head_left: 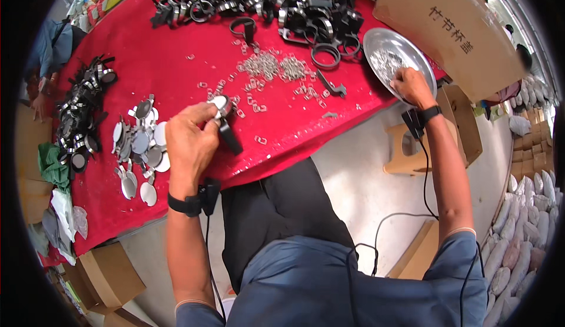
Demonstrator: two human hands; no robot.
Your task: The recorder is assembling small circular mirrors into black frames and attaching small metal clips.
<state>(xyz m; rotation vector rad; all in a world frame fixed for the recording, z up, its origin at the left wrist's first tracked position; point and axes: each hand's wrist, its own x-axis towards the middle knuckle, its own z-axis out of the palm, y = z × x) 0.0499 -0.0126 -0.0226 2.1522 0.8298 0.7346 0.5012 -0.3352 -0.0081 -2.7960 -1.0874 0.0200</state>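
My left hand [194,136] is closed on a round lid part [220,103] with a pale disc and a metallic side. A black strap-like piece [230,137] hangs from it above the near edge of the red table. My right hand [414,86] reaches into a shallow metal bowl [425,62], its fingertips pinched together over a heap of small shiny pieces [385,62]. Whatever sits between those fingertips is hidden. Between my hands lies a pile of small metal links [262,65], with several scattered around it.
Black rings with metal bands [259,0] are heaped at the back. Left are grey and white discs [141,142] and a row of black assembled parts [82,109]. A cardboard box [453,27] stands behind the bowl, a yellow stool [406,150] below. Another person's hand [39,104] shows far left.
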